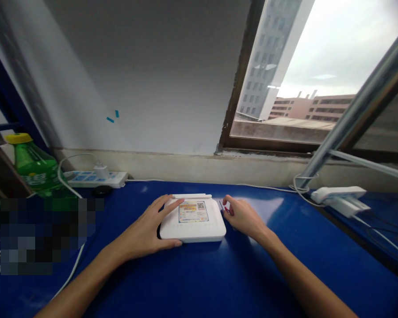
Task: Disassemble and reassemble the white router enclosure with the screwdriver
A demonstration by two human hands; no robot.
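Note:
A white Wi-Fi router (172,227) lies flat on the blue tabletop, its folded antenna (192,196) along the back edge and a printed label with a QR code (193,212) on top. My left hand (149,225) grips its left side, thumb at the front edge and fingers over the top and back. Just beyond the right side, my right hand (247,216) is closed in a pinch on a small red object (226,206). Most of that object is hidden by the fingers, so its kind does not show.
A green bottle (36,170) with a yellow cap stands at the left. Behind it lies a white power strip (117,179) with a plug in it. White chargers (340,198) and cables lie at the right, near a slanted metal pole (348,108). A wall and window border the back.

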